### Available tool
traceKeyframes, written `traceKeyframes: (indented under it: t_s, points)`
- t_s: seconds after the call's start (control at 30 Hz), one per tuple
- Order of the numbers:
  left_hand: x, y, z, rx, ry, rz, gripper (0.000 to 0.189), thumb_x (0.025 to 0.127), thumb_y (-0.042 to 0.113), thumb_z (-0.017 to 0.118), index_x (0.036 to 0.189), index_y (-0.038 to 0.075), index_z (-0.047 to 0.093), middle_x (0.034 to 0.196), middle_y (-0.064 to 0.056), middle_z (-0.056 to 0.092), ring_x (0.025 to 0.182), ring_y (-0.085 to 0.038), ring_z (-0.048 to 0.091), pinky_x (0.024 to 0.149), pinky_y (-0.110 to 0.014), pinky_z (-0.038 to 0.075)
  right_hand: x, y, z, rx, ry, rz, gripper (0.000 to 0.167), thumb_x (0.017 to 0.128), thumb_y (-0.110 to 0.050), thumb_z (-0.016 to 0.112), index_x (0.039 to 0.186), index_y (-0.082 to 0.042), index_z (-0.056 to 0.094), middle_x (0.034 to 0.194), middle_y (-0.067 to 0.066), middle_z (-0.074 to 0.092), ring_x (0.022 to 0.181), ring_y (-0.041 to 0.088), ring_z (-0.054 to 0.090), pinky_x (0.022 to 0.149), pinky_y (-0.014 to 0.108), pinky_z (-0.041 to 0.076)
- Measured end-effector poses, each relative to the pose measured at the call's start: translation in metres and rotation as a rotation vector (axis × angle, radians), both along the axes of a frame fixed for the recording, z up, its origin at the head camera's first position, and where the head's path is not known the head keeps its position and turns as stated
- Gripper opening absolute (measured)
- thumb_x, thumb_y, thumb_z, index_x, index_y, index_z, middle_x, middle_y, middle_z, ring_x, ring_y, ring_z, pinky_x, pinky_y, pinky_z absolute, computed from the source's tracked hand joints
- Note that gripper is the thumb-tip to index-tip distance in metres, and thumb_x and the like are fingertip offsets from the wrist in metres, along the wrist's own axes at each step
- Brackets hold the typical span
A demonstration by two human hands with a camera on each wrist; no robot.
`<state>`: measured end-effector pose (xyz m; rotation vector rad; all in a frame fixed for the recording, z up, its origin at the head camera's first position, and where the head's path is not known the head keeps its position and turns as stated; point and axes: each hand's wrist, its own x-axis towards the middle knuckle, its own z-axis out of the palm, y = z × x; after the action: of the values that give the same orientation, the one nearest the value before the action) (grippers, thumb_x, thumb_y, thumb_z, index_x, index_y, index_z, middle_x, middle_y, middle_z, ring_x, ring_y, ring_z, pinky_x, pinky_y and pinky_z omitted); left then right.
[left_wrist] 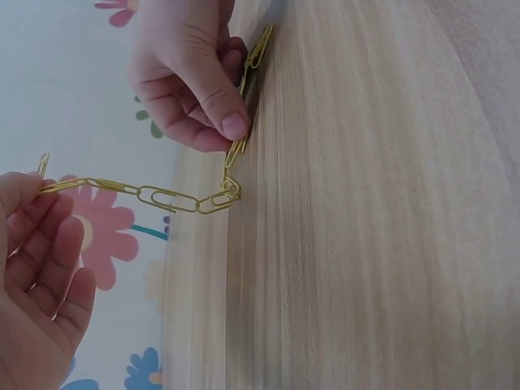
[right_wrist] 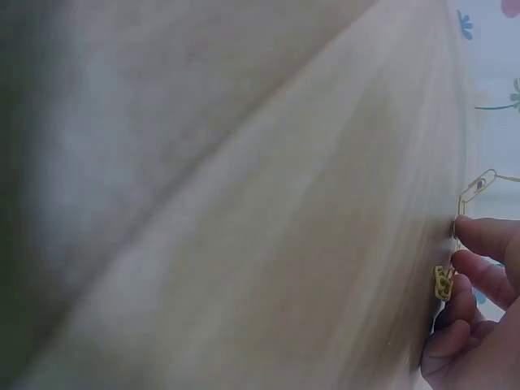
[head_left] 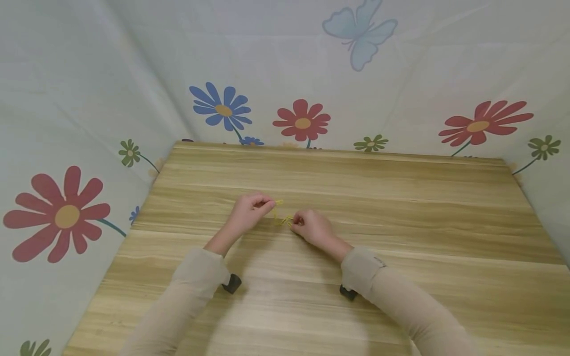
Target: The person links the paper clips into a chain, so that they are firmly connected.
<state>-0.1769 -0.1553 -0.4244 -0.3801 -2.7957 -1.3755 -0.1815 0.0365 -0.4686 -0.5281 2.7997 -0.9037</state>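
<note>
A chain of linked yellow paper clips (left_wrist: 166, 197) runs between the two hands. My left hand (head_left: 251, 210) pinches one end between thumb and index finger, and a clip end sticks up past the fingertips in the left wrist view. Farther along, my right hand (head_left: 313, 227) pinches the chain between thumb and fingers, close to the tabletop. Beyond the right fingers more clips (right_wrist: 444, 283) of the same chain hang in a small bunch. In the left wrist view the chain sags between the hands and bends near the right fingertips. Fingers hide part of it.
Under both hands lies a wooden table (head_left: 285, 306) with a light grain. A white cloth backdrop (head_left: 267, 49) printed with flowers and a butterfly stands behind it and at the left. Dark wrist-worn pieces (head_left: 232, 284) show below both beige cuffs.
</note>
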Motion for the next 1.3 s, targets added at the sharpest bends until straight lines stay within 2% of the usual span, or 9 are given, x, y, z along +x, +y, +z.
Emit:
traceKeyframes:
  t_s: [0.37, 0.57, 0.67, 0.83, 1.07, 1.3]
  points:
    - [0.0, 0.0, -0.004, -0.018, 0.018, -0.015, 0.02, 0.086, 0.024, 0.057, 0.088, 0.007, 0.067, 0.092, -0.006, 0.066, 0.086, -0.02, 0.059, 0.079, -0.034, 0.05, 0.005, 0.003, -0.003, 0.05, 0.049, 0.055, 0.008, 0.077, -0.019, 0.067, 0.081, -0.013, 0.067, 0.074, 0.0, 0.056, 0.067, 0.011, 0.048, 0.057, 0.023, 0.04]
    - [0.003, 0.001, -0.005, -0.009, 0.025, -0.034, 0.019, 0.086, 0.022, 0.057, 0.088, 0.006, 0.067, 0.09, -0.007, 0.065, 0.086, -0.02, 0.059, 0.079, -0.034, 0.05, 0.01, 0.002, -0.002, 0.065, 0.097, 0.057, 0.004, 0.074, -0.014, 0.066, 0.076, -0.01, 0.067, 0.074, 0.0, 0.055, 0.066, 0.011, 0.049, 0.057, 0.023, 0.041]
    - [0.003, 0.002, -0.007, -0.014, 0.03, -0.049, 0.019, 0.086, 0.022, 0.057, 0.088, 0.005, 0.067, 0.09, -0.007, 0.065, 0.085, -0.02, 0.059, 0.078, -0.034, 0.05, 0.01, 0.004, -0.002, 0.025, 0.087, 0.06, 0.005, 0.074, -0.013, 0.065, 0.075, -0.008, 0.066, 0.072, 0.0, 0.055, 0.066, 0.011, 0.048, 0.057, 0.023, 0.04]
    - [0.004, 0.003, -0.011, -0.022, 0.014, -0.05, 0.02, 0.085, 0.022, 0.058, 0.089, 0.006, 0.067, 0.093, -0.008, 0.065, 0.086, -0.02, 0.059, 0.078, -0.033, 0.05, 0.008, 0.01, 0.0, -0.088, 0.014, 0.065, 0.004, 0.077, -0.008, 0.061, 0.078, -0.005, 0.063, 0.071, 0.0, 0.057, 0.065, 0.009, 0.048, 0.059, 0.021, 0.041]
    - [0.006, 0.007, -0.012, -0.034, 0.006, -0.057, 0.021, 0.086, 0.024, 0.056, 0.089, 0.006, 0.067, 0.094, -0.008, 0.066, 0.088, -0.02, 0.06, 0.079, -0.033, 0.05, 0.007, 0.019, 0.013, -0.24, -0.107, 0.023, 0.006, 0.081, -0.008, 0.058, 0.082, -0.004, 0.062, 0.072, 0.003, 0.059, 0.063, 0.01, 0.048, 0.055, 0.02, 0.041]
    - [0.006, 0.009, -0.015, -0.019, 0.016, -0.074, 0.019, 0.088, 0.02, 0.055, 0.09, 0.005, 0.067, 0.091, -0.008, 0.066, 0.084, -0.019, 0.059, 0.075, -0.031, 0.05, 0.007, 0.024, 0.027, -0.303, -0.063, 0.013, 0.008, 0.082, -0.01, 0.059, 0.083, -0.004, 0.064, 0.075, 0.006, 0.062, 0.063, 0.009, 0.049, 0.054, 0.019, 0.042]
